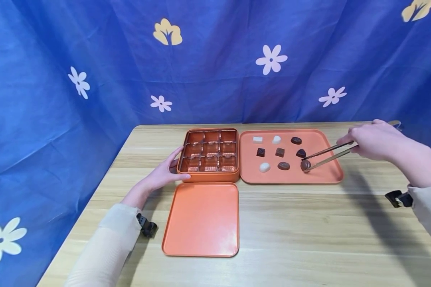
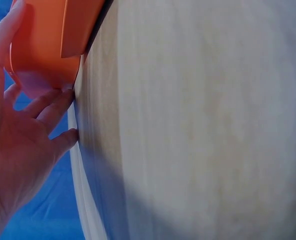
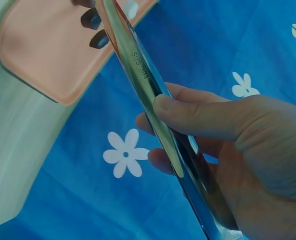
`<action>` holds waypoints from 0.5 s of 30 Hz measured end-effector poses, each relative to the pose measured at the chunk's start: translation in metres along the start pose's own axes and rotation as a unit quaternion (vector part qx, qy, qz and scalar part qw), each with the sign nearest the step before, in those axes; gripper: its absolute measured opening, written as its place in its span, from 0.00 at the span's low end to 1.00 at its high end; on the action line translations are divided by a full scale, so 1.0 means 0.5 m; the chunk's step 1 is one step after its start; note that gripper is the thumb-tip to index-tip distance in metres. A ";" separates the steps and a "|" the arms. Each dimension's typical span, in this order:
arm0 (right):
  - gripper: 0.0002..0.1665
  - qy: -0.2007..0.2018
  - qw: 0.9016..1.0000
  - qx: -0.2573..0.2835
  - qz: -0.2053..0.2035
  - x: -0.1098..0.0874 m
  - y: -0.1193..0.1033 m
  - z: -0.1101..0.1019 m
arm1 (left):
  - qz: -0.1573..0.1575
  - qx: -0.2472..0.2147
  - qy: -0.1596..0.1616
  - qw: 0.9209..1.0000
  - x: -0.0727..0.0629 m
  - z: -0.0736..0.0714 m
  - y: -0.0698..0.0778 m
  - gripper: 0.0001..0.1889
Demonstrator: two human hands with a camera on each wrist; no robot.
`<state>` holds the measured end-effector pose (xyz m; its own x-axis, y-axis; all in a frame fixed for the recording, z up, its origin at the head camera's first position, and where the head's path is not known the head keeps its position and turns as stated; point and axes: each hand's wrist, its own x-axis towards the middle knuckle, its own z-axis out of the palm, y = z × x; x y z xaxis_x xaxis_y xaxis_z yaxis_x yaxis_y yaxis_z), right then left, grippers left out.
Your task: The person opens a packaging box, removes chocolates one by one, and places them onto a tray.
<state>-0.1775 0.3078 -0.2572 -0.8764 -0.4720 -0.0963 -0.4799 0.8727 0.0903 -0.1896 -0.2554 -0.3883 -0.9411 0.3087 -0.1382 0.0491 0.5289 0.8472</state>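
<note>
My right hand [image 1: 371, 139] grips metal tongs [image 3: 138, 65], thumb pressed on one arm and fingers round the other. In the head view the tong tips stand on either side of a round brown chocolate [image 1: 305, 166] at the tray's front right. My left hand [image 1: 161, 174] rests at the left side of an orange box [image 1: 219, 177], with its thumb along the front corner and fingers spread against the side wall. The box holds a divided insert [image 1: 210, 150] of brown compartments, all bare.
Several white and dark chocolates, among them a white oval one [image 1: 264, 167], lie in rows on the salmon tray [image 1: 251, 175] right of the box. A flat orange lid [image 1: 202, 219] lies in front of the box. Behind the wooden table [image 1: 291, 231] hangs a blue flowered cloth [image 1: 208, 79].
</note>
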 end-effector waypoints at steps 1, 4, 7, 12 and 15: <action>0.22 -0.001 1.000 0.002 0.000 0.001 0.001 0.004 | 0.000 -0.002 -0.001 1.000 0.001 0.001 0.000 0.56; 0.22 -0.001 1.000 0.002 -0.004 0.001 0.005 0.012 | 0.001 -0.006 -0.002 1.000 0.002 0.002 -0.001 0.56; 0.22 0.004 1.000 -0.003 -0.010 -0.004 0.010 0.018 | 0.001 -0.003 -0.001 1.000 0.003 0.003 -0.001 0.56; 0.22 0.032 0.999 -0.010 -0.020 -0.024 0.025 0.029 | 0.001 -0.004 -0.001 1.000 0.001 0.004 0.000 0.56; 0.22 0.049 0.998 -0.011 -0.024 -0.035 0.032 0.035 | -0.001 -0.006 0.000 1.000 0.000 0.002 -0.002 0.56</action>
<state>-0.1692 0.3324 -0.2712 -0.8512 -0.5249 -0.0041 -0.5221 0.8457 0.1104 -0.1891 -0.2554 -0.3896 -0.9414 0.3069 -0.1401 0.0430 0.5209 0.8525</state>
